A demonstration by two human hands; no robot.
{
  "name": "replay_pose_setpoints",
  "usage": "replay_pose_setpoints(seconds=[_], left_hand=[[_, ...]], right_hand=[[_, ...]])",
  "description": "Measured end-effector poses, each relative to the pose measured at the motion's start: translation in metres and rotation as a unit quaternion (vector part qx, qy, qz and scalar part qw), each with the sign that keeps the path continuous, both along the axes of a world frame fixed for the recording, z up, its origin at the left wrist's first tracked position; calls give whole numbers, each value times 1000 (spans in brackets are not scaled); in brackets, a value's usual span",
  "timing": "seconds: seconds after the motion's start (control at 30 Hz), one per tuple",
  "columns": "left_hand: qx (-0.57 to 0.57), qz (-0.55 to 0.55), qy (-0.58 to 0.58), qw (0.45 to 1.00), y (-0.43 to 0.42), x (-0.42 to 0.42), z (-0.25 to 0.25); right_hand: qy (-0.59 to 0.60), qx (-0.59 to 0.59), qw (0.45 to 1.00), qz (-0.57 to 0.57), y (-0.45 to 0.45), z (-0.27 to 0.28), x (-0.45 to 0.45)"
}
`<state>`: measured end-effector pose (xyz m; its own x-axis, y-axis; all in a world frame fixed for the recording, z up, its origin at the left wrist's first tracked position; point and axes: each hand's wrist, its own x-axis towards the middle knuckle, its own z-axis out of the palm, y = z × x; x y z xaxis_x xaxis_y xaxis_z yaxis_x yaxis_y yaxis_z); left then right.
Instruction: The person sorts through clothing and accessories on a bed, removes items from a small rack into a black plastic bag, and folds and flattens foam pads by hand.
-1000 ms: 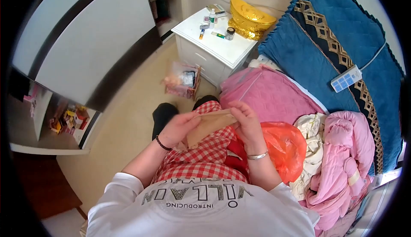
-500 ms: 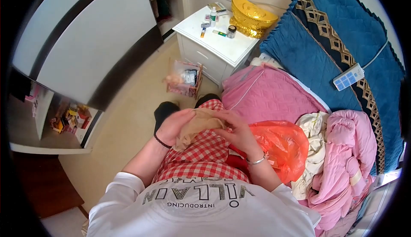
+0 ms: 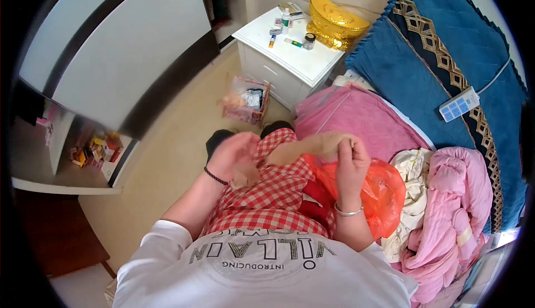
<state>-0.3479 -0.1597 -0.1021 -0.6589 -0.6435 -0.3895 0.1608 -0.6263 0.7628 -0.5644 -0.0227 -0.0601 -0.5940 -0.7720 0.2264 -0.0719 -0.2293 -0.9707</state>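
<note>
Over my lap, which is covered in red-and-white checked cloth (image 3: 284, 182), my right hand (image 3: 354, 166) pinches one end of a thin beige sock (image 3: 304, 148) that stretches out to the left. My left hand (image 3: 234, 155), with a dark bead bracelet at the wrist, is curled around a second piece of the same sheer fabric, a beige sock (image 3: 244, 175) hanging below the palm. Whether the two beige pieces join is unclear. Beside my right forearm lies a crumpled orange plastic bag (image 3: 384, 194).
A white nightstand (image 3: 278, 57) with a gold ingot-shaped ornament (image 3: 337, 18) and small bottles stands ahead. On the floor sits a small basket (image 3: 248, 102). Pink bedding (image 3: 446, 208), a blue quilted cover (image 3: 401, 57) and a power strip (image 3: 460, 104) are at right.
My hands have moved apart. The right hand has risen to the right, drawing a beige sock out straight; the left stays near its place with the other piece.
</note>
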Motion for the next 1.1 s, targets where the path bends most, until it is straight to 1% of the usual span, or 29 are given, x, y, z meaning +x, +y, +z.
replay_pose_setpoints(seconds=[0.03,0.07,0.1,0.13,0.17,0.2,0.23,0.27,0.3,0.33,0.4,0.43,0.47,0.5,0.57,0.63,0.67,0.7,0.73,0.77,0.8,0.83,0.87,0.9,0.93,0.97,1.0,1.03,1.1], left_hand=[[-2,1,-1,1000,-4,0,1],[85,60,47,993,-8,1,2],[170,119,96,973,-11,2,2],[182,115,139,967,-13,3,0],[181,118,139,966,-13,5,-3],[182,85,213,956,-13,6,-7],[182,50,286,939,-13,7,-8],[183,49,285,940,-11,6,-8],[197,54,321,925,-7,3,-4],[210,59,357,908,-5,1,-1],[223,47,385,894,-4,0,3],[233,35,414,879,-3,-1,5],[232,36,414,880,-2,-2,8],[228,57,396,888,-1,-3,11],[225,78,378,895,-1,-3,8],[172,26,379,909,-2,-3,1],[173,26,379,908,-1,-3,-1],[97,36,262,959,3,-6,1],[17,45,140,989,5,-7,4],[17,45,142,989,7,-6,6],[-87,-37,44,995,9,-5,7],[-188,-118,-56,973,10,-3,7],[-265,-171,-76,946,12,-2,3],[-265,-170,-76,946,11,-1,5],[-273,-248,-142,919,10,1,9],[-278,-323,-207,881,8,3,11],[-236,-278,-201,909,9,5,1],[-235,-275,-201,910,4,8,-10],[-408,-265,-267,832,-2,14,-19]], right_hand=[[-33,12,999,-31,1,4,-3],[28,38,999,8,1,10,-5],[28,36,999,12,-1,6,-4],[106,96,990,18,-3,-2,-2],[183,156,971,23,-3,-8,0],[209,189,959,40,-5,2,10],[209,189,959,40,-7,-4,19],[141,199,964,106,-8,-15,27],[72,206,961,170,-9,-27,32],[71,207,961,169,-11,-38,35],[193,119,943,245,-16,-52,41],[192,118,943,246,-16,-52,43],[21,136,949,285,-15,-51,45],[-151,151,925,314,-16,-48,47],[-135,147,922,331,-16,-44,53],[-120,145,919,346,-15,-45,53],[-82,194,925,315,-15,-48,51],[-43,242,927,284,-15,-47,49],[-42,243,927,284,-16,-46,45],[-79,186,954,222,-19,-43,37],[-114,128,973,157,-20,-40,30],[-113,128,973,156,-17,-39,25],[-90,146,973,155,-15,-38,20],[-67,164,972,156,-14,-36,18],[-65,163,972,159,-13,-33,19],[-28,150,979,134,-10,-28,20],[9,136,985,108,-8,-23,22],[10,135,984,112,-4,-19,20],[-77,130,980,131,3,-14,15]])
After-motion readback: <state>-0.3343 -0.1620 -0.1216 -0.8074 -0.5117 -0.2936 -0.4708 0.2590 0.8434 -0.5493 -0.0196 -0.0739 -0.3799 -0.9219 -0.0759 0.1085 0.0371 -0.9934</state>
